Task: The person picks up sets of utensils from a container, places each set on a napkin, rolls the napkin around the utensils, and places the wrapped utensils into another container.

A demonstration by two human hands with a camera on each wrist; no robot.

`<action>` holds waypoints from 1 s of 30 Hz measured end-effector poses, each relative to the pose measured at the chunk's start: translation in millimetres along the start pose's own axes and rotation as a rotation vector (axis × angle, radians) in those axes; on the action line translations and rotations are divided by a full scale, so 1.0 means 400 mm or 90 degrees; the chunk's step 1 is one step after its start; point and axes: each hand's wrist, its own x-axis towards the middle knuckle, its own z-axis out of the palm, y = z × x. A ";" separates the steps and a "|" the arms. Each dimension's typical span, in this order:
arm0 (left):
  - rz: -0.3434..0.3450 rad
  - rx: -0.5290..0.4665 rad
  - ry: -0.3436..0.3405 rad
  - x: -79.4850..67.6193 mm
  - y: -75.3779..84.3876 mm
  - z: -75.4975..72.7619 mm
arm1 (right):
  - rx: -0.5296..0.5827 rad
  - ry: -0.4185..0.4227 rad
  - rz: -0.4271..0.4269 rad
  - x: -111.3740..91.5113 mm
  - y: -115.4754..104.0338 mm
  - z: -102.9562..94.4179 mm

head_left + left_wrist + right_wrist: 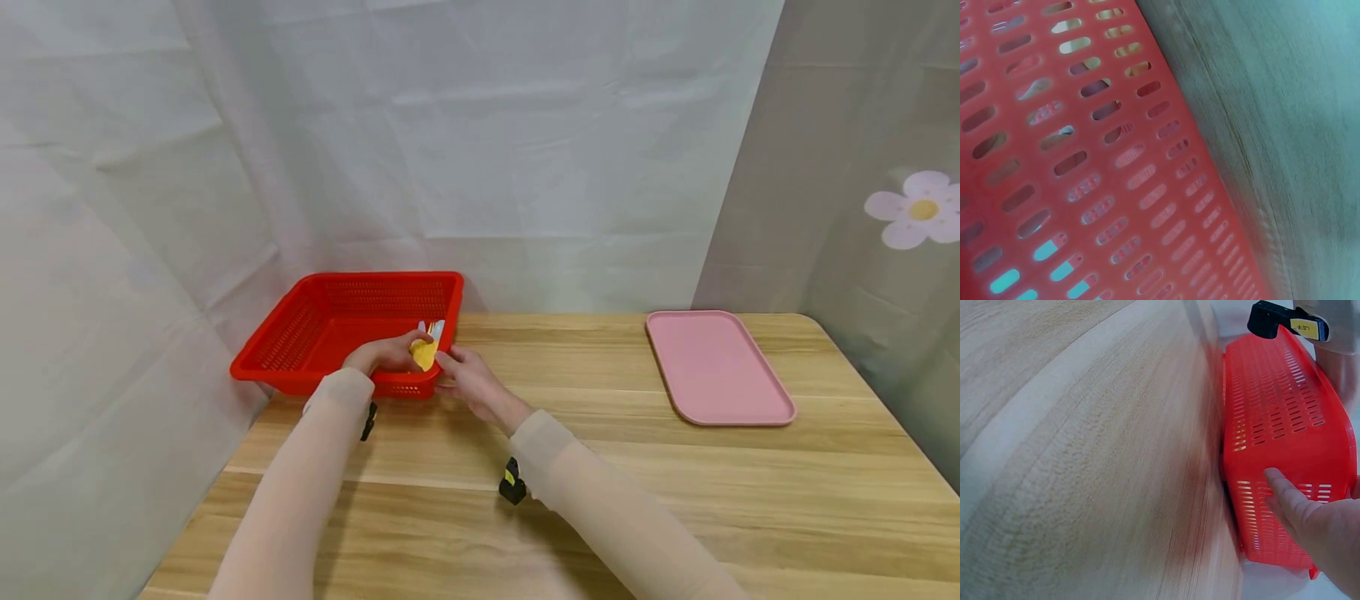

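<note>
A red plastic basket (352, 385) with slotted walls stands at the back left of the table. My left hand (386, 354) reaches over its front wall into the right end. There its fingers curl about a yellow item (426, 354), whose exact kind I cannot tell. Fork tines and pale, flat utensil ends (438, 328) show beside it. At the basket's right front corner my right hand (474, 383) holds the wall, thumb at the rim and fingers along the outside. In the left wrist view, the slotted basket wall (1104, 181) hides most of the left hand.
A pink tray (720, 367) lies on the right side of the wooden table (600, 433). Pale cloth (525, 150) hangs behind and to the left, close to the basket. Small black devices (513, 483) are worn at both wrists.
</note>
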 end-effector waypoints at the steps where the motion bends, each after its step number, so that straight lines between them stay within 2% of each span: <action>1: 0.000 0.002 -0.001 -0.001 0.001 -0.001 | 0.000 0.000 0.001 0.000 0.000 0.000; 12: -0.013 -0.007 0.002 -0.002 -0.003 -0.002 | 0.004 0.010 0.003 0.003 0.002 0.006; 25: -0.008 -0.008 0.008 -0.012 0.000 -0.006 | 0.005 0.008 0.009 0.006 -0.004 0.008; 28: -0.005 0.000 -0.001 -0.005 -0.008 -0.008 | 0.003 0.005 0.012 0.006 -0.002 0.007; 30: 0.005 0.018 -0.007 0.023 -0.031 -0.016 | 0.002 0.002 0.010 0.005 0.000 0.006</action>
